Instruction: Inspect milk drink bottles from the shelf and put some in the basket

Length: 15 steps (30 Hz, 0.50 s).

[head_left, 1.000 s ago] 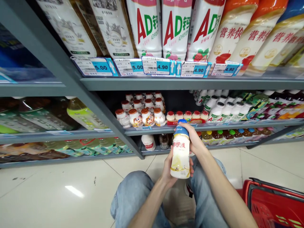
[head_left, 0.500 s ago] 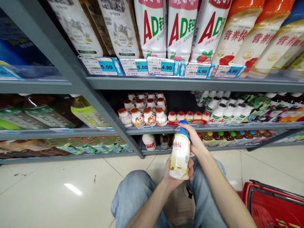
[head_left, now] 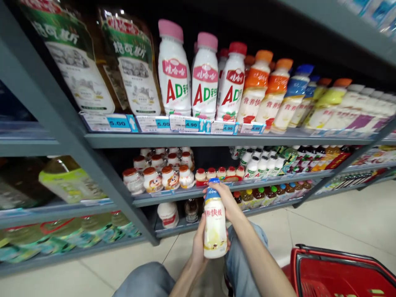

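A drink bottle [head_left: 215, 229] with a blue cap and a white and yellow label is held between my two hands, slightly tilted, in front of the lower shelves. My left hand [head_left: 199, 245] is closed around its lower part, with fingertips showing at the far side. My right hand [head_left: 225, 200] grips the top at the blue cap and neck; some of its fingers are hidden behind the bottle. The label faces up toward me.
Large bottles, among them white AD bottles [head_left: 175, 78] and blue-capped bottles [head_left: 293, 99], line the upper shelf [head_left: 216, 140]. Small red-capped bottles [head_left: 153, 179] stand on the shelf below. A red shopping basket [head_left: 337, 272] is at the lower right, beside my knees.
My view has tilted up and turned right, bringing the upper bottles' caps into sight. The bottle has turned slightly, so more of its label text shows. Both hands still hold it.
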Each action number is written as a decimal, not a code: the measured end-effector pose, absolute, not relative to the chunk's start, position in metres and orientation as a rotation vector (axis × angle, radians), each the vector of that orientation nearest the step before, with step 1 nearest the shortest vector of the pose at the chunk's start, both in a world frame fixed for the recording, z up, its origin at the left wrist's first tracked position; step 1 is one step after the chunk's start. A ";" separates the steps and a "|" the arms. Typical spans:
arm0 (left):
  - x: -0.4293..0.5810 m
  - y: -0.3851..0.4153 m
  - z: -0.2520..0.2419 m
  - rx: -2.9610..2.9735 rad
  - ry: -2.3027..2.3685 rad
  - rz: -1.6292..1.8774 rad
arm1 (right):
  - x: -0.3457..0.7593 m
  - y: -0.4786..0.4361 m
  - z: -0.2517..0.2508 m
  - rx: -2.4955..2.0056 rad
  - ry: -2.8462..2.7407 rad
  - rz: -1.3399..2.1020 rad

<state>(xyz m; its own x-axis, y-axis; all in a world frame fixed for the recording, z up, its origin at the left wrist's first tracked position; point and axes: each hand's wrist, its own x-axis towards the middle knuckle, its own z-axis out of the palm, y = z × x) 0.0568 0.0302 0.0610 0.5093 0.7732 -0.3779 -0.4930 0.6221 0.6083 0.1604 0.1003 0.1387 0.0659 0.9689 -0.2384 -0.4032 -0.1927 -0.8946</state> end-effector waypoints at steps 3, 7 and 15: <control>0.051 0.038 0.053 0.791 0.957 0.984 | 0.165 0.102 0.131 -1.267 -1.016 1.146; 0.038 0.047 0.048 1.223 1.231 1.103 | 0.170 0.097 0.127 -1.560 -1.393 0.874; 0.034 0.053 0.036 1.552 1.258 1.076 | 0.180 0.058 0.108 -1.584 -1.340 0.880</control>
<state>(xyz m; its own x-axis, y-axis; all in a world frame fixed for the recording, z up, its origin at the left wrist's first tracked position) 0.0339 0.0535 0.0356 0.1258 0.9861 0.1081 0.2602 -0.1380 0.9556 0.1799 0.0581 0.1077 0.1742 0.9846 0.0137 0.3787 -0.0541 -0.9240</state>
